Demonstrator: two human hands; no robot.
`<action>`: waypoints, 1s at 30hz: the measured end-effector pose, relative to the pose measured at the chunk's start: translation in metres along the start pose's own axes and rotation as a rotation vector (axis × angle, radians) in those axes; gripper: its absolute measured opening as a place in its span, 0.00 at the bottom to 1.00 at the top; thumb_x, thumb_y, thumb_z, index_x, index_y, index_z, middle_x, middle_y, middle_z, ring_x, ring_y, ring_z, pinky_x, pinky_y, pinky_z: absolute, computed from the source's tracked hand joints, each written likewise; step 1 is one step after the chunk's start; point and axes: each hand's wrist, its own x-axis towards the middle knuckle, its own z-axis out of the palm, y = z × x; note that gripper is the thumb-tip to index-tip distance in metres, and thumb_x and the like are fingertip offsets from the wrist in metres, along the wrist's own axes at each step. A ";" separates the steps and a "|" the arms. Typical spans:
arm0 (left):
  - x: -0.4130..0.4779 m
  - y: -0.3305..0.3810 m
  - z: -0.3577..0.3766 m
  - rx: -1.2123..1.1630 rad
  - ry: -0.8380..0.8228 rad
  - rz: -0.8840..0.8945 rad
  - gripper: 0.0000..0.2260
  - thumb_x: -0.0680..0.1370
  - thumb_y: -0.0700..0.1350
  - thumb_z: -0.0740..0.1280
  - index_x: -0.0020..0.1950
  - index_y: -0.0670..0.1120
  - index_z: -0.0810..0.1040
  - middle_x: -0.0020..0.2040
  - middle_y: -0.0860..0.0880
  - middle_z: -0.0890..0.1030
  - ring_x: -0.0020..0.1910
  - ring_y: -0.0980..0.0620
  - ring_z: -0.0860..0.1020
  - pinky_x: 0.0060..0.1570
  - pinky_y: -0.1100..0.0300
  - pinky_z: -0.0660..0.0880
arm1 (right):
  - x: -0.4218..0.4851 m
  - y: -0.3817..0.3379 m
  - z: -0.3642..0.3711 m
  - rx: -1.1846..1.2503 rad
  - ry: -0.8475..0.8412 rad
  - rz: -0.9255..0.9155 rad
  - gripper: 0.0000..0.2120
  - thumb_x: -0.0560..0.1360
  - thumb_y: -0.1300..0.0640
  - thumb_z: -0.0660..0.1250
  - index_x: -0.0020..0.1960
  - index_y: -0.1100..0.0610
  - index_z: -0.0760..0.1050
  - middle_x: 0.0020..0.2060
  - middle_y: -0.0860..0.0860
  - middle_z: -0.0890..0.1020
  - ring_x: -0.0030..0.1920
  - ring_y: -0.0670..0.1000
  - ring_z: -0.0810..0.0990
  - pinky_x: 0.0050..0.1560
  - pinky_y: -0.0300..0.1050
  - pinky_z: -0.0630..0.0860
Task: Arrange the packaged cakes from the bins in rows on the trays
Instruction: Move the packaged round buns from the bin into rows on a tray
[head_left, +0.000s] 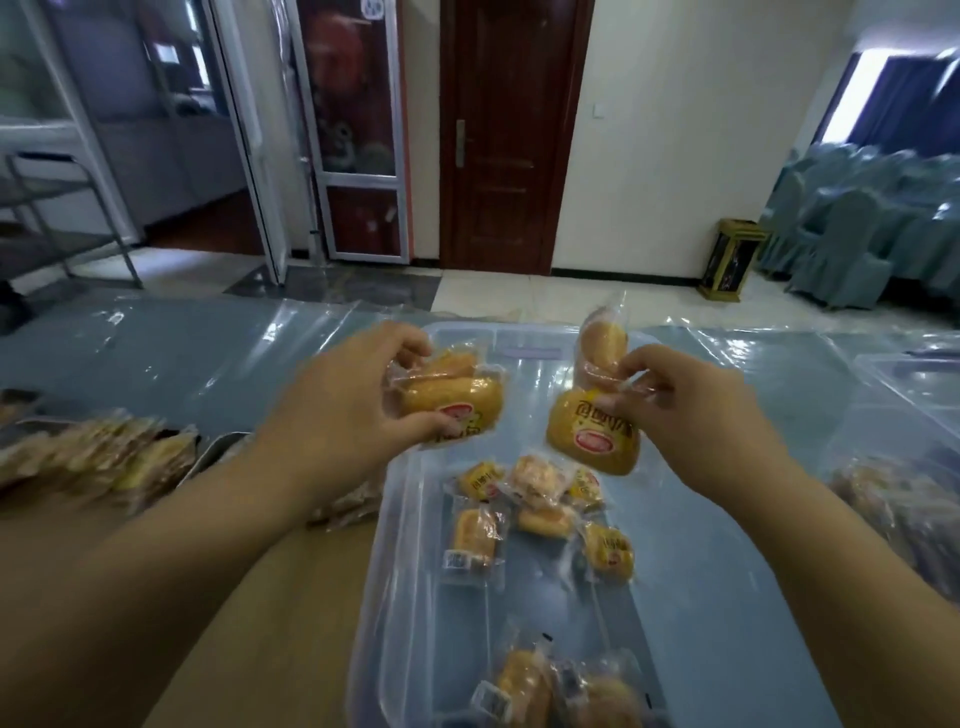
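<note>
While both hands hover over the clear plastic bin (387, 519), each one is loaded.

The left hand (337, 395) has its grip curled round a small stack of yellow, clear-wrapped packaged cakes (452, 405). The right hand (691, 410) pinches two more packets (592, 436) by their wrapper edges, probably gathered in pairs to save trips to the metal tray (218, 447) at the left of the bench (182, 353), where wrapped cakes (104, 457) lie in rows. The bin holds only a scatter of loose packets (540, 504) — nearly emptied, I judge.

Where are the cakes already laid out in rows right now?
Head view, far left: the rowed cakes lie by the frame's left edge, left of the left hand and the clear bin.
</note>
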 end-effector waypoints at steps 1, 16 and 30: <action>-0.007 -0.001 -0.011 -0.012 0.030 0.004 0.22 0.62 0.61 0.71 0.51 0.60 0.68 0.45 0.65 0.71 0.46 0.66 0.70 0.42 0.65 0.69 | -0.005 -0.012 0.001 0.016 0.032 -0.022 0.08 0.71 0.46 0.69 0.47 0.41 0.71 0.37 0.39 0.74 0.39 0.42 0.75 0.37 0.42 0.74; -0.219 -0.161 -0.204 -0.043 0.189 -0.255 0.24 0.58 0.67 0.69 0.50 0.59 0.73 0.45 0.62 0.76 0.42 0.62 0.77 0.37 0.66 0.71 | -0.125 -0.248 0.153 0.025 -0.023 -0.291 0.08 0.70 0.38 0.61 0.46 0.41 0.69 0.39 0.43 0.77 0.39 0.42 0.75 0.38 0.38 0.72; -0.348 -0.319 -0.281 -0.158 0.295 -0.651 0.18 0.60 0.57 0.77 0.44 0.63 0.73 0.44 0.56 0.79 0.40 0.60 0.79 0.28 0.72 0.73 | -0.148 -0.392 0.352 0.086 -0.213 -0.381 0.09 0.72 0.40 0.66 0.43 0.44 0.71 0.33 0.41 0.76 0.36 0.43 0.73 0.32 0.40 0.69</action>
